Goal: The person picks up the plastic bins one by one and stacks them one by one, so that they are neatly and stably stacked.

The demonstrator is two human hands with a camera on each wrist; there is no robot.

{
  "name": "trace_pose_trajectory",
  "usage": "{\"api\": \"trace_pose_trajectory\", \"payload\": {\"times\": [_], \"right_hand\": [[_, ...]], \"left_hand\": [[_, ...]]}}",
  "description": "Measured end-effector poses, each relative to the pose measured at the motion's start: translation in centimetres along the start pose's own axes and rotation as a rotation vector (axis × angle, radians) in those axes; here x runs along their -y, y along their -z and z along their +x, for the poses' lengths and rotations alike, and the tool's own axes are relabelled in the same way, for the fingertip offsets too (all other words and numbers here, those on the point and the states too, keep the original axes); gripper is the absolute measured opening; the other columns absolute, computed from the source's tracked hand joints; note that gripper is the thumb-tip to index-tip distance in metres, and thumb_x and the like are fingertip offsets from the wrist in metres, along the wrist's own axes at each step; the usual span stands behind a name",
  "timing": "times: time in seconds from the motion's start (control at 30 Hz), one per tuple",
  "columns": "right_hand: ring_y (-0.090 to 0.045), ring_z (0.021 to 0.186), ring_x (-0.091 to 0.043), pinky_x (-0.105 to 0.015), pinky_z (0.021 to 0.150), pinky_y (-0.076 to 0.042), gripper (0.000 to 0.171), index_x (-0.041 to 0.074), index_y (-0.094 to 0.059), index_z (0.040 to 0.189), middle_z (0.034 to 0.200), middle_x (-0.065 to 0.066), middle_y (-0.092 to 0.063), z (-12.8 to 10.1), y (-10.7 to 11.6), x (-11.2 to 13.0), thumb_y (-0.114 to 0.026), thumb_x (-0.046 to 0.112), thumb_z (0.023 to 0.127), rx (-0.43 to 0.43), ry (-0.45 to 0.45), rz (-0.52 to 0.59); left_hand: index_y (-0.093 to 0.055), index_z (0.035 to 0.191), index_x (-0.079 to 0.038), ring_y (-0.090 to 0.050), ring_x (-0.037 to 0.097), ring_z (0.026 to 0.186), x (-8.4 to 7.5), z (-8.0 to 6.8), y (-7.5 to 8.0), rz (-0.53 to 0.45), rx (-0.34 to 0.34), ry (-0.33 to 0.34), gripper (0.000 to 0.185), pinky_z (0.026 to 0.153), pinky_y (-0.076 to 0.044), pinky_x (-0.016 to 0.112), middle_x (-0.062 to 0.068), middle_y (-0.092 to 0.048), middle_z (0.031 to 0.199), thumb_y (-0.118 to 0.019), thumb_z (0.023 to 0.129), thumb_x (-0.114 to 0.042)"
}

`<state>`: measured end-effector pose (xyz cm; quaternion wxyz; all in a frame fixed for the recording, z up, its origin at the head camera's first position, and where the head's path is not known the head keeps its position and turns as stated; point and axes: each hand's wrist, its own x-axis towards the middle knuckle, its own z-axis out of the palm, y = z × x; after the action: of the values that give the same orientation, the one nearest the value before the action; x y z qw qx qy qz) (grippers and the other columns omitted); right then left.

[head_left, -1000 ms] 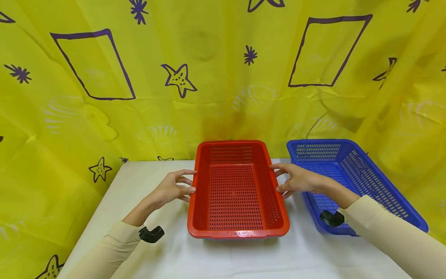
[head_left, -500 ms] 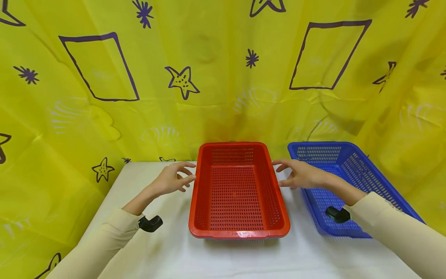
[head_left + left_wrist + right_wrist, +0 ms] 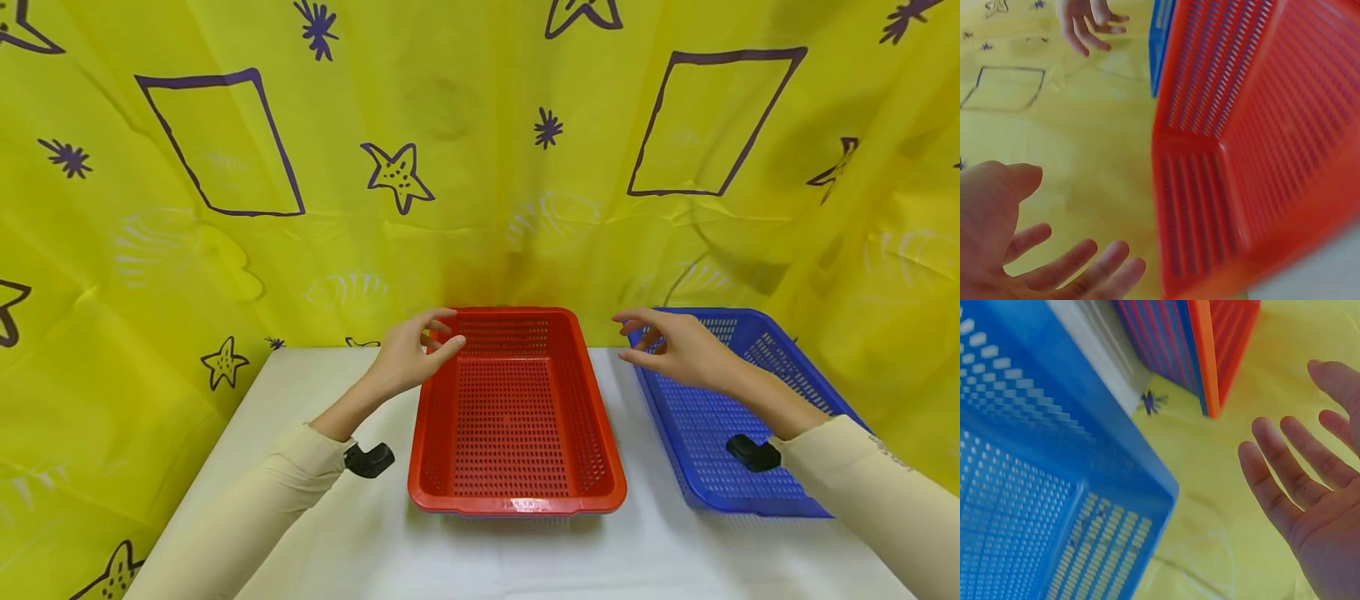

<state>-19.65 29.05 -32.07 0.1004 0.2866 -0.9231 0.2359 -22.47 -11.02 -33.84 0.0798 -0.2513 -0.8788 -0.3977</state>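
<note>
A red perforated plastic basket (image 3: 517,504) stands in the middle of the white table, with nothing in it. In the right wrist view a blue edge (image 3: 1192,362) runs close along under its red rim. My left hand (image 3: 411,354) hovers at the basket's far left corner, fingers loosely bent and holding nothing. To the right is a blue perforated basket (image 3: 750,504), also with nothing visible in it. My right hand (image 3: 686,350) is over its far left part, empty, thumb and fingers apart. Both wrist views show relaxed, spread fingers.
A yellow curtain (image 3: 465,250) with dark starfish and frame drawings hangs behind and beside the table. The white tabletop (image 3: 360,533) shows left of the red basket, in front, and in a strip between the baskets. Each wrist wears a black camera mount (image 3: 369,460).
Both hands have left the red basket's side rims and risen. The left moved right and farther away, over the rim's corner; the right moved right, over the blue basket. Both baskets stayed in place.
</note>
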Motion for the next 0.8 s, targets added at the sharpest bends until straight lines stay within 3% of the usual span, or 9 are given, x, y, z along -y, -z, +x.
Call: {"api": "trace_pose_trajectory", "payload": {"times": [0.2, 0.37, 0.67, 0.8], "right_hand": [[-0.068, 0.078, -0.019, -0.023, 0.061, -0.055, 0.047, 0.010, -0.058, 0.130, 0.104, -0.008, -0.071, -1.1, 2.0, -1.7, -0.075, 0.018, 0.087, -0.089, -0.030, -0.051], [-0.067, 0.081, -0.021, -0.023, 0.058, -0.053, 0.048, 0.012, -0.058, 0.131, 0.107, -0.010, -0.071, -2.3, 3.6, -3.4, -0.075, 0.022, 0.087, -0.127, -0.156, -0.068], [-0.054, 0.075, 0.012, -0.021, 0.055, -0.050, 0.051, 0.009, -0.057, 0.131, 0.109, -0.020, -0.068, -5.3, 5.9, -7.0, -0.077, 0.021, 0.085, -0.166, -0.266, -0.067], [-0.068, 0.087, -0.020, -0.021, 0.056, -0.049, 0.055, 0.006, -0.052, 0.136, 0.115, -0.027, -0.063, -6.8, 7.2, -8.3, -0.074, 0.023, 0.088, -0.122, -0.331, -0.059]], "left_hand": [[-0.056, 0.135, -0.017, -0.068, 0.019, 0.084, -3.1, 2.1, -2.0, -0.063, -0.007, -0.030, 0.046, 0.071, -0.057, 0.033, 0.008, -0.068, 0.109, -0.065, 0.094, -0.036], [-0.055, 0.136, -0.018, -0.068, 0.017, 0.083, -5.5, 3.4, -4.1, -0.106, 0.017, -0.053, 0.047, 0.074, -0.057, 0.032, 0.010, -0.067, 0.111, -0.064, 0.094, -0.037], [-0.050, 0.140, -0.017, -0.066, 0.012, 0.080, -8.7, 5.0, -8.4, -0.148, 0.047, -0.071, 0.052, 0.071, -0.054, 0.024, 0.009, -0.066, 0.113, -0.062, 0.094, -0.041], [-0.050, 0.140, -0.017, -0.064, 0.008, 0.078, -10.3, 5.7, -10.6, -0.164, 0.046, -0.057, 0.054, 0.069, -0.052, 0.021, 0.008, -0.066, 0.110, -0.062, 0.094, -0.043]]}}
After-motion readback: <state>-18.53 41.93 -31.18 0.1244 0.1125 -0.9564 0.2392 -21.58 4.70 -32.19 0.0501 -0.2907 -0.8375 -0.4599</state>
